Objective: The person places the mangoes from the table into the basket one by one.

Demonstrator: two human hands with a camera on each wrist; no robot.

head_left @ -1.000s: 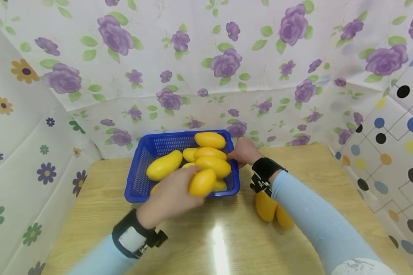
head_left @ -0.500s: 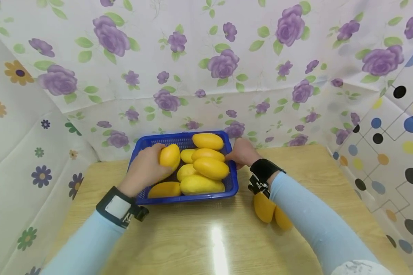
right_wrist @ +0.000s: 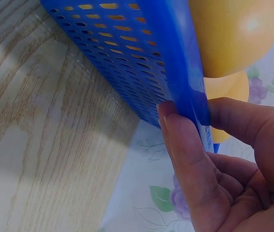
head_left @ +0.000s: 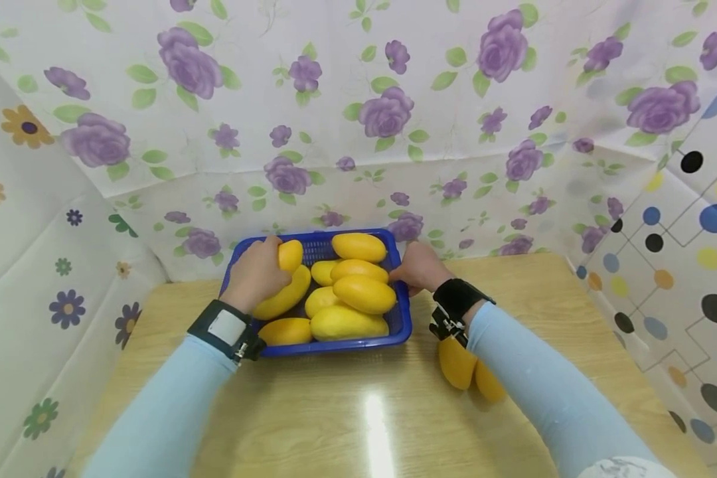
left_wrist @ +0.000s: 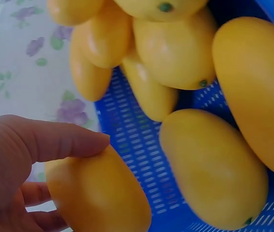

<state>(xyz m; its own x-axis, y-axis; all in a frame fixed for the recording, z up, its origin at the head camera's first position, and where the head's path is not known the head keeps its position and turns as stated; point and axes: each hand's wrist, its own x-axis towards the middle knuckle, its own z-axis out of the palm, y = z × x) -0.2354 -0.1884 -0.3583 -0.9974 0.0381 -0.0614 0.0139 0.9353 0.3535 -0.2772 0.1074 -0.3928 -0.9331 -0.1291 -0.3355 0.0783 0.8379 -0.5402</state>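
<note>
A blue slotted plastic basket (head_left: 334, 346) stands on the table against the back curtain, with several yellow mangoes inside. My left hand (head_left: 255, 273) grips one mango (head_left: 290, 255) at the basket's back left corner, above a larger mango (head_left: 283, 297). In the left wrist view, the thumb lies over the top of the held mango (left_wrist: 98, 188) and fingers show behind it. My right hand (head_left: 421, 267) pinches the basket's right rim; the right wrist view shows the thumb inside and fingers outside the rim (right_wrist: 175, 72). Mangoes (head_left: 364, 294) are piled on the basket's right side.
Two mangoes (head_left: 457, 363) lie on the wooden table (head_left: 311, 411) to the right of the basket, partly under my right forearm. Flowered curtain (head_left: 334, 133) closes off the back, with patterned sheets (head_left: 681, 279) at the sides.
My left hand has carried the mango from over the basket's front middle to its back left corner, moving left and away from me. The right hand stays at the right rim.
</note>
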